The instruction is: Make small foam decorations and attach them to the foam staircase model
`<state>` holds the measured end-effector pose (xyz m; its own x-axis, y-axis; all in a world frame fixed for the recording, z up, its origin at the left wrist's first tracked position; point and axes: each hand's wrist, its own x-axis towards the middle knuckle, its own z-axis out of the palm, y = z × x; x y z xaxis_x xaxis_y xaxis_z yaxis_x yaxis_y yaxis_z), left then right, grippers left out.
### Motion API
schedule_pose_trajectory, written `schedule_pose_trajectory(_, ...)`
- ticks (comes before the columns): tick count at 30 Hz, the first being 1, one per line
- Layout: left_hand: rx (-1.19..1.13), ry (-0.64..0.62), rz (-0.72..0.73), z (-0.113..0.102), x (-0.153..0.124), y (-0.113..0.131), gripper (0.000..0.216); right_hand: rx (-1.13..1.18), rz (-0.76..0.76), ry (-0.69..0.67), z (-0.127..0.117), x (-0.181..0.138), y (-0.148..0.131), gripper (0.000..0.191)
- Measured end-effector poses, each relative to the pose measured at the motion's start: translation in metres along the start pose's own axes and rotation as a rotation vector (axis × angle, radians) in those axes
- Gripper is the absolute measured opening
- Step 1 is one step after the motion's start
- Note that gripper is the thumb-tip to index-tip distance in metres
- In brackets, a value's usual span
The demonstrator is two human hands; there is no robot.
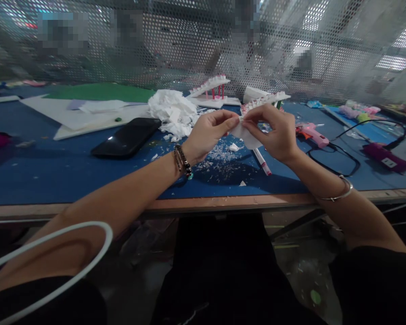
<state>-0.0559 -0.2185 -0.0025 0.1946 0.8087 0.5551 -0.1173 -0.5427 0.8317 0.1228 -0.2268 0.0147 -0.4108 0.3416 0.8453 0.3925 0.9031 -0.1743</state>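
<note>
A thin white piece of tissue paper [249, 137] hangs between my two hands, above the blue table. My left hand [211, 131] pinches its upper left edge between thumb and fingers. The fingertips of my right hand [274, 131] are closed on the same piece, close beside the left ones. A crumpled heap of white tissue [172, 110] lies just beyond my left hand. Below the hands, small white scraps [221, 158] are strewn on the table. A white and pink marker [262, 161] lies under my right hand.
Two small white stepped models [210, 85] stand at the back, one partly behind my right hand. A pink glue gun [313, 134] with a black cable is at right, a black phone [126, 137] at left. White sheets [77, 117] and a green sheet [101, 92] lie behind it.
</note>
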Motion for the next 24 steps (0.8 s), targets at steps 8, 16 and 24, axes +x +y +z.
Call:
schedule_pose_trajectory(8, 0.071, -0.048, 0.059, -0.001, 0.0, 0.002, 0.021, -0.111, -0.076, -0.023, -0.002, 0.003, 0.0, 0.01)
schedule_pose_trajectory(16, 0.117, -0.112, 0.095, -0.005, 0.001, 0.005, 0.033, 0.139, 0.05, -0.077, 0.002, 0.004, 0.006, 0.01)
schedule_pose_trajectory(24, -0.178, -0.194, -0.043, 0.0, -0.002, 0.007, 0.027, 0.409, 0.185, -0.046, 0.01, 0.006, 0.0, 0.04)
